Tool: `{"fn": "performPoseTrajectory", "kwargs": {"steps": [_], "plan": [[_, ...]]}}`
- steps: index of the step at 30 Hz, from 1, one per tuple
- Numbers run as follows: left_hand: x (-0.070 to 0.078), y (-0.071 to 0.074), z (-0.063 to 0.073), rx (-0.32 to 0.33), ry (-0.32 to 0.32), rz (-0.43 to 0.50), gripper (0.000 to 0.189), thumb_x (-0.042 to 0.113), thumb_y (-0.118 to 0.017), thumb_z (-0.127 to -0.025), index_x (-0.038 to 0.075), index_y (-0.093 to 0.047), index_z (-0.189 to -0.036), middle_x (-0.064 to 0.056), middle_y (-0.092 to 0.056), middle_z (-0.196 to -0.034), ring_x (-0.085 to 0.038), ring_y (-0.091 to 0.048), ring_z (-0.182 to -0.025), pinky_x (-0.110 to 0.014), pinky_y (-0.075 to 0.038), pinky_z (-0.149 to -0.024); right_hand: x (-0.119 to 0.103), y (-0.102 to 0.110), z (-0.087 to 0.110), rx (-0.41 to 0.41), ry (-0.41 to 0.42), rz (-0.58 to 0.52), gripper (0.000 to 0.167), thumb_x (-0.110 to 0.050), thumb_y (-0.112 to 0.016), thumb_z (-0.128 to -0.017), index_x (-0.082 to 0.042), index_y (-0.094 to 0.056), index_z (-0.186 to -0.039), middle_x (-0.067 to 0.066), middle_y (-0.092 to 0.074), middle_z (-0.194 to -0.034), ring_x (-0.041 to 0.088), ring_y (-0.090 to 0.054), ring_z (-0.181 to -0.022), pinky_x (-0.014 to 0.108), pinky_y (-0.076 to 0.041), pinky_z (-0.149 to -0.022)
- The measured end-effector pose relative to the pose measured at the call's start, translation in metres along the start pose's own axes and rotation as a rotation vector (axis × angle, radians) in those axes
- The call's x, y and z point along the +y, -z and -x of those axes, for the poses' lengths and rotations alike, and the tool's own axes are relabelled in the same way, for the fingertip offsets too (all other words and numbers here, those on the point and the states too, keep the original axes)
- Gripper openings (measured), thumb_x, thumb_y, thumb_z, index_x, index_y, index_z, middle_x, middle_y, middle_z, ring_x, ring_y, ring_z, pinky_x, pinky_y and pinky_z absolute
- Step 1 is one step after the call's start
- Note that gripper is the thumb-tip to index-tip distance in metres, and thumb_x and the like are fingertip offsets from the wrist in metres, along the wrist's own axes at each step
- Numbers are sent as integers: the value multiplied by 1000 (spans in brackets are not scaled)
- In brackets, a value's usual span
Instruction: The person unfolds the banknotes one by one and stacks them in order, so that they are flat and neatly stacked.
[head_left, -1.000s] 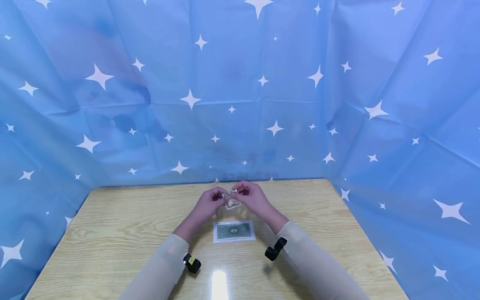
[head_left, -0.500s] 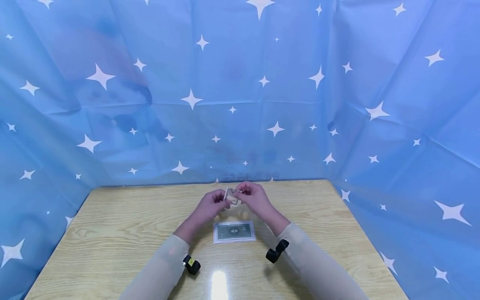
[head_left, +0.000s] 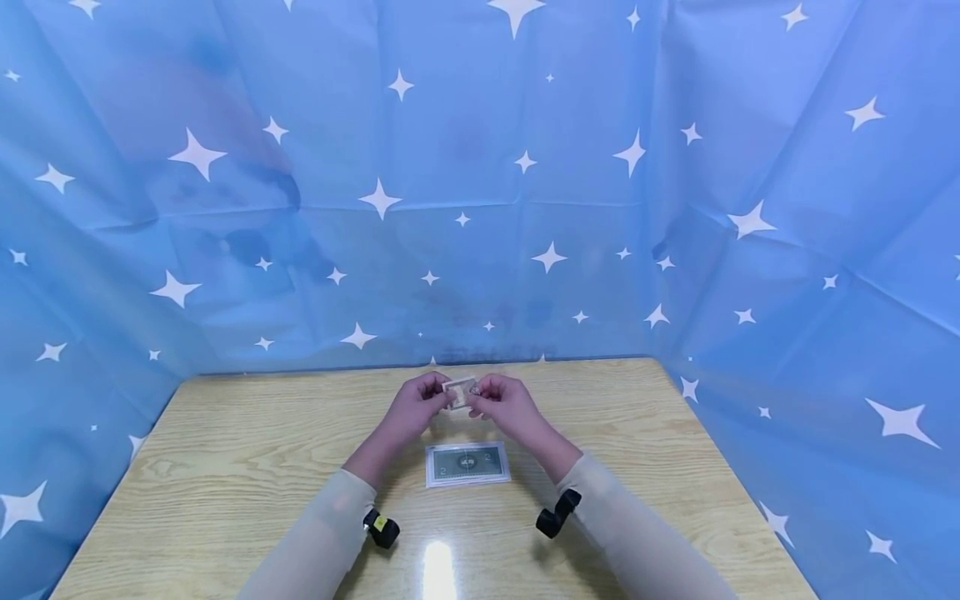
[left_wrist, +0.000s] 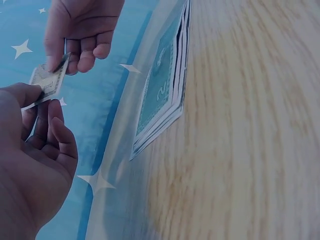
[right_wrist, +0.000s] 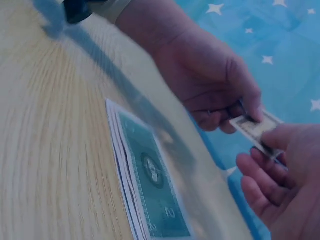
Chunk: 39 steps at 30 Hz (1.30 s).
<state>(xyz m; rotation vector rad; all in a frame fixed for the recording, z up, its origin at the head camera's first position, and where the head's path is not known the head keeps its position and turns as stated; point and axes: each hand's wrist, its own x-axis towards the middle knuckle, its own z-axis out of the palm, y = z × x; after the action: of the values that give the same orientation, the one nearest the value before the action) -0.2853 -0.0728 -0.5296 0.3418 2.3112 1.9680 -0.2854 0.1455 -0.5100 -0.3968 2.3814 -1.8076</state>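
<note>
A small folded paper banknote [head_left: 459, 392], pale with a dark printed border, is held up above the far part of the table. My left hand [head_left: 415, 408] pinches its left end between thumb and fingers. On the other end, the thumb and fingers of my right hand [head_left: 513, 408] pinch it. The left wrist view shows the note [left_wrist: 49, 85] between both thumbs, and so does the right wrist view, where the note [right_wrist: 254, 129] is slightly blurred. Below the hands lies a stack of green banknotes [head_left: 468, 463], the top one marked with a 2.
The wood-grain table [head_left: 247, 467] ends just beyond the hands. A blue curtain with white stars [head_left: 465, 275] hangs behind it and along the sides. Black wrist cameras sit on both sleeves [head_left: 630, 521].
My right hand has shifted slightly right and down along the note, its raised fingers now lower. The note has turned between the hands. The green stack has stayed in place.
</note>
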Motion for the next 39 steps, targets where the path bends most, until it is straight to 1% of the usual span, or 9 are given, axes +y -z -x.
{"fn": "performPoseTrajectory", "kwargs": {"steps": [5, 10, 14, 17, 21, 24, 29, 33, 39], "plan": [[0, 0, 1, -29, -2, -2, 8, 16, -72, -109, 8, -74, -110, -3, -64, -90, -30, -57, -83, -31, -47, -69, -6, 3, -4, 31, 39, 67, 8, -13, -76, -106, -5, -74, -107, 5, -75, -91, 32, -69, -83, 51, -60, -77], [-1, -1, 2, -47, -5, -23, 7, 14, -72, -109, 9, -75, -112, -2, -63, -89, -21, -55, -79, -30, -47, -68, -9, 7, -8, 29, 56, 102, 6, -10, -74, -107, -6, -77, -110, 6, -74, -92, 23, -64, -79, 50, -60, -75], [-3, 0, 1, -46, -19, -18, 10, 16, -73, -109, 9, -75, -116, -2, -63, -91, -18, -53, -78, -29, -46, -68, -7, 8, -8, 13, 55, 99, 6, -10, -74, -107, -5, -78, -109, 6, -73, -92, 20, -63, -78, 41, -60, -73], [-3, 0, 0, -34, -44, -26, 12, 18, -75, -108, 10, -76, -117, -2, -66, -92, -23, -57, -80, -29, -47, -68, -6, 7, -7, 9, 66, 91, 7, -10, -74, -107, -4, -78, -109, 9, -73, -92, 17, -63, -77, 36, -59, -72], [-2, 0, -1, -13, -65, -63, 10, 19, -79, -105, 13, -80, -114, -1, -73, -93, -37, -64, -87, -29, -50, -68, -4, 7, -5, 7, 75, 84, 8, -10, -74, -107, -3, -78, -108, 20, -74, -96, 16, -63, -77, 32, -58, -71], [0, 1, -1, 5, -60, -96, 9, 19, -81, -104, 15, -83, -112, 1, -75, -92, -42, -67, -91, -31, -52, -69, -4, 8, -3, -1, 68, 86, 9, -10, -74, -107, -3, -78, -110, 23, -74, -99, 17, -64, -79, 38, -61, -73], [4, 2, -1, 23, -47, -123, 10, 18, -81, -104, 17, -84, -113, 2, -78, -94, -32, -71, -90, -46, -60, -77, -5, 11, -1, -32, 51, 81, 17, -15, -75, -108, -6, -78, -122, 13, -76, -102, 22, -69, -87, 62, -61, -86], [5, 3, 0, 13, -51, -111, 11, 17, -80, -104, 16, -84, -114, 2, -80, -101, -25, -73, -92, -58, -61, -86, -3, 17, 0, -90, 61, 76, 25, -19, -75, -108, -8, -76, -130, 9, -76, -108, 31, -71, -96, 64, -59, -90], [5, 3, 0, -24, -64, -70, 11, 13, -78, -105, 11, -82, -115, -2, -80, -103, -22, -73, -90, -63, -60, -89, -1, 27, 1, -198, 88, 57, 30, -20, -78, -106, -13, -75, -135, 8, -77, -117, 35, -73, -108, 69, -55, -100]]}}
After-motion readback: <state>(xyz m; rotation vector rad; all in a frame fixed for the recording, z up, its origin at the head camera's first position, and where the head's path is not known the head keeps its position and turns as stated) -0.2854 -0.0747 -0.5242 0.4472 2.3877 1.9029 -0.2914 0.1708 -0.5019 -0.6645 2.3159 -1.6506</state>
